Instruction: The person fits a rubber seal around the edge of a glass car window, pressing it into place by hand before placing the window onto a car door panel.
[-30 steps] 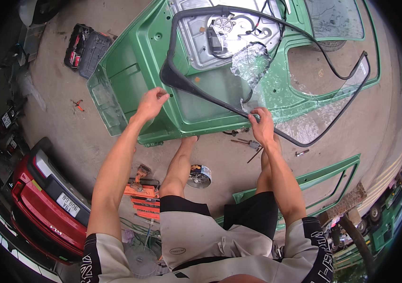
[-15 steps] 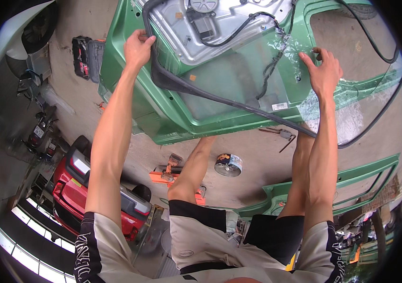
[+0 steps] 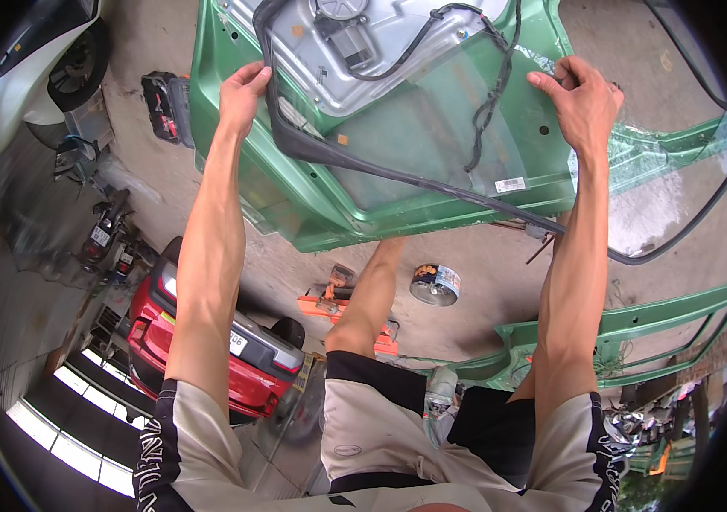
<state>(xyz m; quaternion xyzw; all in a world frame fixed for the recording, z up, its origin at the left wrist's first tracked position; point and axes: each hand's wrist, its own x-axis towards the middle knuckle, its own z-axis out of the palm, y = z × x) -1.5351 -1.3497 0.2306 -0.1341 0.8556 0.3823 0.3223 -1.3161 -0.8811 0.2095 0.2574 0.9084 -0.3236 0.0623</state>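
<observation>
Two bare hands over the green door (image 3: 530, 102). Your left hand (image 3: 244, 98) is on its left side, grip nearly closed, thumb and forefinger tips at the outer edge of the black seal (image 3: 397, 177); whether they pinch it, cannot tell. Your right hand (image 3: 581, 98) is well across, fingers curled, gap between thumb and forefinger; cannot tell if that grip has hold of anything.

Seal: big loop over the door, running down from your left fingertips, slanting right, passing behind your right forearm and out past the door's lower edge. Clear pane (image 3: 636, 209) inside the loop at right, shiny with reflections. Silver panel (image 3: 389, 72) above, dark cable (image 3: 490, 111) beside it. Floor near your leg: round tin (image 3: 435, 285).
</observation>
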